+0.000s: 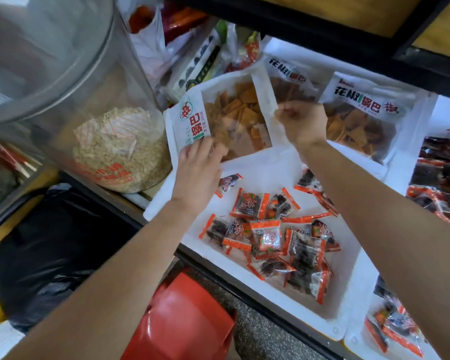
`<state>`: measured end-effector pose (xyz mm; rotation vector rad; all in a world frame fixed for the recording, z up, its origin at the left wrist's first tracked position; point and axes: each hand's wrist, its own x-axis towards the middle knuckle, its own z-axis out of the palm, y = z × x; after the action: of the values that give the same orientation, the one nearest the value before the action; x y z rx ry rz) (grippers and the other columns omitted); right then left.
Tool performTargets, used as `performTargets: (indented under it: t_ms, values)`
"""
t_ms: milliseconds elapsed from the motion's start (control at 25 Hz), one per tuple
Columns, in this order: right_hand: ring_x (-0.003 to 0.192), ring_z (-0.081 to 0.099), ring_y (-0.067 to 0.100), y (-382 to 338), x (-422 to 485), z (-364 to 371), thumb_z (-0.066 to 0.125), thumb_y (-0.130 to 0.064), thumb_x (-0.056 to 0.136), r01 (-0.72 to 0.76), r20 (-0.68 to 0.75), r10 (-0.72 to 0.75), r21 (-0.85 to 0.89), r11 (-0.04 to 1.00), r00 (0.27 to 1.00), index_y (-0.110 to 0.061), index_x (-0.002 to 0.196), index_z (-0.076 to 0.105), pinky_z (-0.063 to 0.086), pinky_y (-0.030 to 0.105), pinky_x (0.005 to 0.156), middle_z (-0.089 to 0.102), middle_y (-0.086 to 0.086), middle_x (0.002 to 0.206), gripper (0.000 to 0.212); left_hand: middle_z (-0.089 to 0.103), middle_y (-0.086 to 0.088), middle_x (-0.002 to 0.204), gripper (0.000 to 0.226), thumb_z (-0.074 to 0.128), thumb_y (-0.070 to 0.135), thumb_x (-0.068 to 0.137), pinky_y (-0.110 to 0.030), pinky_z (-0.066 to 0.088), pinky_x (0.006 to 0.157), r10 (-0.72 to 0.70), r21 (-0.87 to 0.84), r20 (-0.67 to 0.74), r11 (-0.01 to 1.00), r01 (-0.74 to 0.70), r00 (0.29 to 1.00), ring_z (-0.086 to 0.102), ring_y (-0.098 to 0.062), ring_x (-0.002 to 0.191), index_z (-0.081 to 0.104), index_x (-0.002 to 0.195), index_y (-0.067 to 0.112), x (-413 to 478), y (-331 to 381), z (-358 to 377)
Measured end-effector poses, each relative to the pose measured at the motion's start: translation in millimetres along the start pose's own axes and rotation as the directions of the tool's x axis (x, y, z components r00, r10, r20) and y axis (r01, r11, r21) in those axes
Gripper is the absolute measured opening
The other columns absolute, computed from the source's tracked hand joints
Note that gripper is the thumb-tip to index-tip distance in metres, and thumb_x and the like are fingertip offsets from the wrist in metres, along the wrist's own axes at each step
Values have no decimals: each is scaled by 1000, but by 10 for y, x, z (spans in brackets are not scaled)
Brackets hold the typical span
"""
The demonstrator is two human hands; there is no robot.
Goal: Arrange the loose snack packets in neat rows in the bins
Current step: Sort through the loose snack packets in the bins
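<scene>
Clutter at floor level comes first: a red stool (182, 315) and a black sack (50, 242) sit below the counter edge. Above them, the white bin (265, 167) holds small packets (270, 235) with orange-red ends, heaped loose and overlapping at all angles, none in a row yet; their printing is too small to read.

Past the heap, both hands are on a big crisp bag (234, 118), lifted over the far end of the bin and turned sideways. The left hand (198, 162) holds its near-left corner, fingers bent over the printed end. The right hand (302, 123) is closed tight, pinching the white side seam.

To do this step well, I judge the bag should be turned until its label reads upright, then stood against the two standing bags (366, 113) behind, edges level and faces forward. A grip on the seams rather than the belly would spare the crisps.

The standing bags read 花椒锅巴. The held bag shows 锅巴 on its side, with a red ringed stamp. To the left, a clear jar (120, 152) of pale flakes carries red characters, too blurred to read
</scene>
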<state>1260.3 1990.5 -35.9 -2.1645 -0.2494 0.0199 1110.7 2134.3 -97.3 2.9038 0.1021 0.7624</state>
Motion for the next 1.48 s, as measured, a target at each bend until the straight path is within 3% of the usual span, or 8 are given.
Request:
performTargets:
  t_ms: [200, 320, 440, 640, 920, 1160, 1320, 1480]
  values:
    - [83, 54, 5, 197, -445, 0, 49, 0, 92, 208, -131, -205, 4, 978, 970, -6, 98, 61, 49, 18, 81, 59, 7, 106, 14, 64, -9, 90, 51, 84, 3, 60, -36, 54, 50, 60, -31, 91, 998, -58, 994, 65, -32, 81, 52, 98, 14, 337, -237, -75]
    - [91, 54, 13, 512, -1060, 166, 57, 7, 82, 466, 83, -461, -247, 849, 883, -5, 106, 59, 53, 31, 77, 52, 14, 119, 27, 66, -8, 88, 32, 80, 1, 64, -32, 51, 44, 142, -32, 71, 990, -140, 987, 67, -29, 82, 67, 93, 9, 344, -304, -49]
    - [96, 63, 25, 713, -1245, 487, 68, 12, 65, 734, 384, -627, -301, 609, 678, -6, 107, 63, 57, 40, 77, 63, 11, 108, 46, 68, -7, 90, 29, 73, 3, 68, -31, 51, 44, 149, -68, 65, 987, -144, 987, 68, -27, 84, 70, 96, 9, 350, -339, -24]
    - [146, 6, 23, 557, -1027, 936, 32, -31, 102, 768, 802, -213, -403, 498, 558, -15, 151, 8, 8, 43, 118, 10, 4, 159, 57, 67, -5, 89, 33, 80, -3, 66, -29, 47, 38, 137, -62, 62, 989, -134, 989, 68, -26, 82, 71, 95, 10, 367, -350, -18]
    - [129, 34, 27, 574, -1185, 599, 26, -37, 101, 810, 811, -135, -526, 258, 569, -9, 138, 35, 32, 45, 103, 38, 7, 140, 47, 70, -4, 89, 39, 82, -9, 59, -24, 44, 44, 127, -56, 34, 991, -125, 991, 69, -25, 82, 73, 91, 11, 304, -252, 5]
    - [145, 5, 28, 658, -1012, 686, 23, -40, 101, 705, 777, 5, -574, 417, 630, -20, 145, 27, 16, 57, 112, 22, 3, 154, 48, 68, -10, 94, 37, 76, -10, 62, -33, 52, 45, 102, -120, 47, 988, -96, 994, 67, -31, 88, 71, 95, 6, 220, -181, 53]
    - [138, 26, 22, 686, -1225, 311, 1, -57, 91, 624, 766, 18, -537, 567, 643, -26, 129, 50, 30, 51, 106, 44, -3, 139, 68, 63, -18, 106, 43, 67, -20, 67, -41, 57, 60, -12, -165, 74, 986, 24, 997, 63, -37, 99, 66, 104, 1, 47, -33, 57]
    - [135, 29, 20, 698, -1309, -68, 13, -77, 81, 577, 818, 163, -515, 634, 551, -31, 139, 38, 29, 49, 109, 38, -3, 145, 79, 57, -17, 105, 32, 66, -2, 77, -40, 48, 74, -180, -143, 206, 967, 211, 962, 59, -36, 96, 60, 109, 3, -456, 262, 46]
